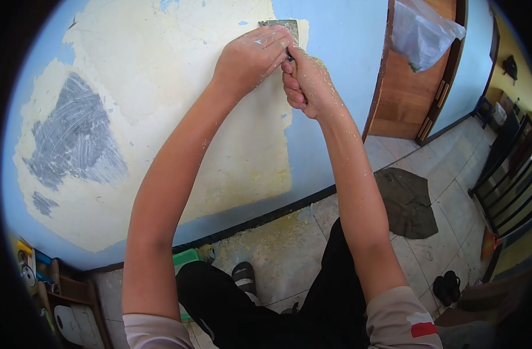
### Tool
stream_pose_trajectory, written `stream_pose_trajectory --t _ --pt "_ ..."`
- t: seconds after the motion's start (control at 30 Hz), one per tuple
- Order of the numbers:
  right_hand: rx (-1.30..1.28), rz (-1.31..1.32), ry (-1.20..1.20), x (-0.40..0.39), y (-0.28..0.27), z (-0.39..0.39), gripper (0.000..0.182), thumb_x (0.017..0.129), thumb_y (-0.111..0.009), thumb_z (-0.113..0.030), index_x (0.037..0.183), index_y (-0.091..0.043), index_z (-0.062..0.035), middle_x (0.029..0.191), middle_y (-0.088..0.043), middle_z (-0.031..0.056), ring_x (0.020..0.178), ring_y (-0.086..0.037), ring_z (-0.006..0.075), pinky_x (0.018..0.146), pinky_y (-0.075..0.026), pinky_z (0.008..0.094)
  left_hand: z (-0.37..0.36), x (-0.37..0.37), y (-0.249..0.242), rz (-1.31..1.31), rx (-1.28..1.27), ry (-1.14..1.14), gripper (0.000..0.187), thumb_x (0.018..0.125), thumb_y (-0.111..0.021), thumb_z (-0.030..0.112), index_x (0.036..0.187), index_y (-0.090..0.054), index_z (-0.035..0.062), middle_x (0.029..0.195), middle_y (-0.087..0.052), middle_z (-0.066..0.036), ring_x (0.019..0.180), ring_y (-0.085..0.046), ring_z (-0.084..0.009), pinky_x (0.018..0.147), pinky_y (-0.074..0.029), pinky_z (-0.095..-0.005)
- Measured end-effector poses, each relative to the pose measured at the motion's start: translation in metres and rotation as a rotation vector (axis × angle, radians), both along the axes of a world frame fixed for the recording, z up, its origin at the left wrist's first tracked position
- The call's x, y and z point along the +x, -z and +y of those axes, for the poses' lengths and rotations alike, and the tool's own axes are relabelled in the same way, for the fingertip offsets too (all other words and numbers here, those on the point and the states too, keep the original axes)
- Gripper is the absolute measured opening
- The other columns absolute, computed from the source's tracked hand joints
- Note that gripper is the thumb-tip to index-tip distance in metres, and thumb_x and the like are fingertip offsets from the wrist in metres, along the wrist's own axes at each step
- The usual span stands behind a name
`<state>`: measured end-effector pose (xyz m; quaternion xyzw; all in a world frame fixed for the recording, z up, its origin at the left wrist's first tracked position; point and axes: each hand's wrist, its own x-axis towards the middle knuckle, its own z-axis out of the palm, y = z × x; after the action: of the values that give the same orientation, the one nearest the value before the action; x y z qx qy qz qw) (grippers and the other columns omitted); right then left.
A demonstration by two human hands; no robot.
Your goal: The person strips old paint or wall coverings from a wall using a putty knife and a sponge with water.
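Note:
Both hands are raised to a blue wall (330,35) where a large patch of paint is scraped down to cream plaster (179,87). A metal scraper (284,25) lies flat against the wall at the upper edge of that patch. My right hand (306,84) is closed around its handle. My left hand (251,55) presses on top of the blade with fingers laid over it. Both hands and forearms are dusted with pale paint flakes.
A grey bare patch (77,139) shows at the wall's left. Paint dust covers the tiled floor (277,250) below. A dark cloth (408,200) lies on the tiles, a wooden door (411,87) stands at right, sandals (446,285) and a dark chair frame (510,186) beyond.

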<state>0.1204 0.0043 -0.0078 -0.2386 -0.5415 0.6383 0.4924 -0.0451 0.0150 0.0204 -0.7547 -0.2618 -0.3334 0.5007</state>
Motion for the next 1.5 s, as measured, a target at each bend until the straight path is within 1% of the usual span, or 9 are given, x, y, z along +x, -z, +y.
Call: stream_pose_trajectory --t 0.4,0.47,0.57,0.77,0.87,1.0,1.2,1.33,1.5 --pt "-0.014 -0.009 -0.03 0.009 0.003 0.006 0.046 0.108 -0.043 -0.049 0.076 -0.042 -0.0155 0.053 -0.034 -0.0044 0.037 -0.024 0.0093 0.035 -0.019 0.0273 0.009 0.0 0.01 -0.023 -0.007 0.004 0.029 0.089 -0.071 0.011 0.118 -0.072 0.0112 0.122 -0.073 -0.002 0.117 -0.068 -0.0211 0.103 -0.056 -0.0368" --pt "0.003 -0.042 -0.043 0.006 -0.001 0.016 0.045 0.108 -0.043 -0.048 0.076 -0.043 -0.0157 0.053 -0.034 -0.0046 0.037 -0.025 0.009 0.035 -0.019 0.027 0.011 0.0 -0.003 0.027 0.086 0.047 0.024 0.088 -0.072 0.019 0.111 -0.071 0.0122 0.113 -0.074 -0.001 0.111 -0.07 -0.0211 0.094 -0.058 -0.0329" --pt "-0.031 0.058 -0.09 0.009 0.005 0.004 0.044 0.108 -0.042 -0.046 0.077 -0.044 -0.0161 0.052 -0.033 -0.0057 0.038 -0.025 0.0076 0.035 -0.019 0.0264 0.01 0.004 0.007 -0.063 0.048 0.056 0.022 0.087 -0.072 0.018 0.108 -0.07 0.012 0.113 -0.074 -0.001 0.11 -0.07 -0.0211 0.092 -0.058 -0.0332" --pt "-0.039 0.05 -0.079 0.008 -0.006 0.004 0.043 0.109 -0.041 -0.044 0.077 -0.044 -0.0157 0.053 -0.033 -0.0057 0.038 -0.024 0.0078 0.035 -0.019 0.0266 0.016 0.003 -0.003 -0.012 0.071 0.058 0.03 0.088 -0.071 0.011 0.117 -0.072 0.012 0.118 -0.073 -0.002 0.113 -0.069 -0.0218 0.097 -0.058 -0.035" --pt "-0.062 0.121 -0.118 0.005 0.0 0.0 0.043 0.109 -0.04 -0.044 0.077 -0.044 -0.0156 0.052 -0.032 -0.0056 0.038 -0.024 0.008 0.035 -0.018 0.0266 0.004 0.006 0.003 -0.093 -0.107 -0.001 0.029 0.087 -0.071 0.011 0.116 -0.072 0.0122 0.118 -0.073 -0.002 0.113 -0.069 -0.0219 0.097 -0.058 -0.0351" --pt "-0.061 0.059 -0.083 0.007 -0.003 0.0 0.043 0.109 -0.039 -0.044 0.078 -0.044 -0.0157 0.052 -0.032 -0.0054 0.038 -0.024 0.008 0.034 -0.018 0.0264 0.016 0.0 -0.002 0.014 0.072 0.025 0.029 0.086 -0.072 0.01 0.115 -0.072 0.0127 0.119 -0.073 -0.002 0.113 -0.069 -0.0219 0.097 -0.058 -0.0346" --pt "-0.006 0.075 -0.093 0.011 0.001 0.003 0.045 0.109 -0.039 -0.046 0.076 -0.042 -0.0159 0.052 -0.032 -0.0054 0.037 -0.023 0.0083 0.034 -0.018 0.027 0.015 0.006 0.002 -0.052 0.042 0.048 0.021 0.086 -0.07 0.017 0.106 -0.071 0.0112 0.112 -0.074 -0.003 0.107 -0.071 -0.0215 0.091 -0.059 -0.0327" --pt "-0.005 -0.015 -0.064 0.011 -0.008 0.009 0.047 0.109 -0.039 -0.049 0.075 -0.041 -0.0163 0.052 -0.031 -0.0055 0.037 -0.023 0.0084 0.034 -0.017 0.0272 0.016 0.004 -0.004 0.034 0.148 0.01 0.023 0.087 -0.071 0.018 0.109 -0.072 0.0109 0.116 -0.073 0.0 0.11 -0.07 -0.0201 0.095 -0.058 -0.0344" --pt "-0.056 -0.051 -0.067 0.016 0.006 0.004 0.049 0.109 -0.039 -0.05 0.074 -0.04 -0.0163 0.052 -0.031 -0.0049 0.037 -0.023 0.0086 0.034 -0.017 0.0275 0.013 0.008 0.012 -0.035 0.06 0.048 0.023 0.086 -0.071 0.015 0.109 -0.074 0.0105 0.117 -0.074 -0.001 0.112 -0.069 -0.0182 0.1 -0.056 -0.0335"
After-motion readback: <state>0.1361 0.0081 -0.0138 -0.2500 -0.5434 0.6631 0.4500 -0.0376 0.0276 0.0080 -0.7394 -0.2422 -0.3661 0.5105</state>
